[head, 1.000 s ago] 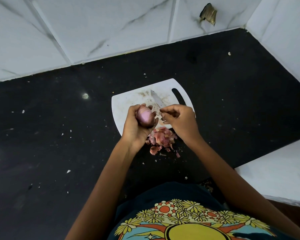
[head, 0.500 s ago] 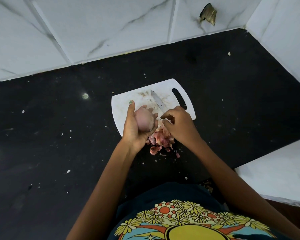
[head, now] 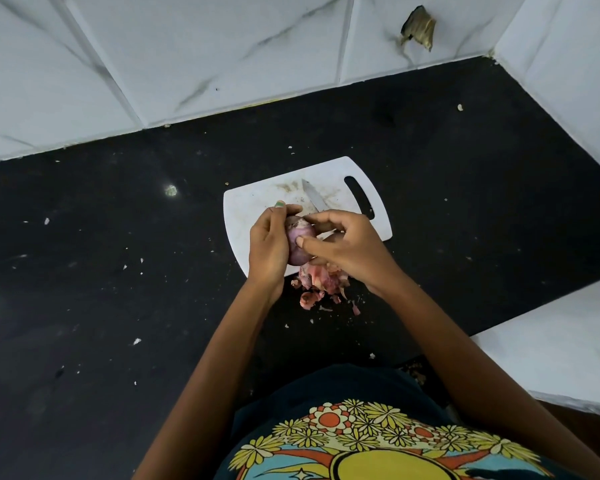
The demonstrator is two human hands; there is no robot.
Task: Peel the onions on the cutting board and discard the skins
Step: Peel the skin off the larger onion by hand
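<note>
Over the black table (head: pixel 118 271), the left hand (head: pixel 269 245) grips an onion (head: pixel 298 242) while the right hand (head: pixel 347 249) pinches its top, thumb pressing its side.

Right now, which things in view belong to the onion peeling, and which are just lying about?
Part of the job:
onion, gripped by the left hand, right hand working on it
white cutting board
knife
pile of skins

Just lying about:
white crumbs on the black counter
chipped wall tile

Both hands' fingers (head: pixel 303 241) curled, meeting above forearms
</note>
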